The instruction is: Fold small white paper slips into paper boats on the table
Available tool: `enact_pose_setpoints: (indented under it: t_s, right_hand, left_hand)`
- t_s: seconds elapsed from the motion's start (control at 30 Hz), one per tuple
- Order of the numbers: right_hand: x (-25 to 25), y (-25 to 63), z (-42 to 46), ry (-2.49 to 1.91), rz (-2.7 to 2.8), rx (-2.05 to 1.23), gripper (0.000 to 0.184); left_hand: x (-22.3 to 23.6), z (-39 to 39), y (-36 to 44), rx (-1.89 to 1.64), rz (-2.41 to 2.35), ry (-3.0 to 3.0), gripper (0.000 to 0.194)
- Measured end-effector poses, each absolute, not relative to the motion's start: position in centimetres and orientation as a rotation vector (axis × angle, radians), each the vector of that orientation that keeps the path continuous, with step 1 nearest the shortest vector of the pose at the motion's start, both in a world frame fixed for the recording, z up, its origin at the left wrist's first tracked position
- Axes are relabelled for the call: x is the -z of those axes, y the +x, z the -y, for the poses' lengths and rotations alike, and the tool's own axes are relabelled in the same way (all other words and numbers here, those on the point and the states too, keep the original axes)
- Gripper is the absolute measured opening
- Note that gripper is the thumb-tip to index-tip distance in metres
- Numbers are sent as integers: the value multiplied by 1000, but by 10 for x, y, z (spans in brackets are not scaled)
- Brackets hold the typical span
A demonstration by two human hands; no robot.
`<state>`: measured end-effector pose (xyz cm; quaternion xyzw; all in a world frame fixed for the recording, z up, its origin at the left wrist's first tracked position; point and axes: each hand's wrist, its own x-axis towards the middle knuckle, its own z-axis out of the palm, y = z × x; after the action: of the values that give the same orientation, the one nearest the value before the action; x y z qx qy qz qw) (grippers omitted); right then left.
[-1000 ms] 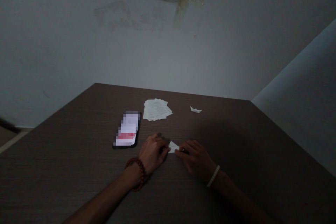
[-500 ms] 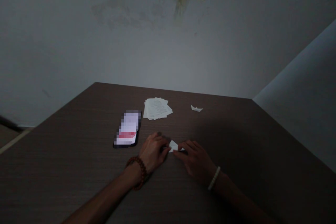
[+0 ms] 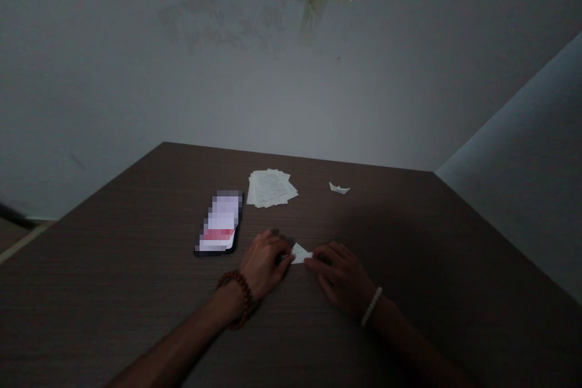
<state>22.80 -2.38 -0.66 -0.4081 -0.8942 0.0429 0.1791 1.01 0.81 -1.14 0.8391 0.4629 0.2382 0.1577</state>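
Observation:
A small folded piece of white paper [image 3: 299,254] lies low over the brown table, its upper part coming to a point. My left hand [image 3: 267,260] pinches its left end between thumb and fingers; a brown bead bracelet circles that wrist. On the other side, my right hand [image 3: 339,271] is closed on the right end, thumb against the fingers, with a pale bead bracelet on the wrist. Both ends of the paper are hidden by my fingers.
Beyond my left hand lies a phone [image 3: 220,222] with a lit, blurred screen. A loose stack of printed paper sheets [image 3: 271,188] sits behind it. A small folded paper boat [image 3: 339,188] rests farther right. The table [image 3: 113,212] meets a stained wall [image 3: 254,91].
My right thumb and fingers have shifted slightly to the right along the paper, and more of its right side shows. My left hand keeps its grip.

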Motion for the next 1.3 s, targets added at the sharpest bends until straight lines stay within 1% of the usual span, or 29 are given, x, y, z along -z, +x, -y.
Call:
enact_pose_setpoints:
  t_s: [0.2,0.3,0.47,0.73,0.87,1.3]
  right_hand:
    - [10,230,18,-1130,2329,-320,20]
    - [12,230,13,-1145,2248,-423,23]
    - [14,230,11,-1185,2165,-507,28]
    - [6,226,12,-1165,2279,-458,4]
    - [4,227,11,-1186,2328,-398,3]
    - [0,221,10,-1248,2316,-342,7]
  left_hand:
    - [12,-10,9,-655,-1263,2404,7]
    - [13,-12,7,-643,-1215,2402,5]
    - [15,-13,3,-634,-1129,2447,9]
    - [7,-11,4,-618,-1128,2467,7]
    - [1,-7,3,-590,-1127,2450,7]
    - [-7,-7,4,-551,-1148,2437,20]
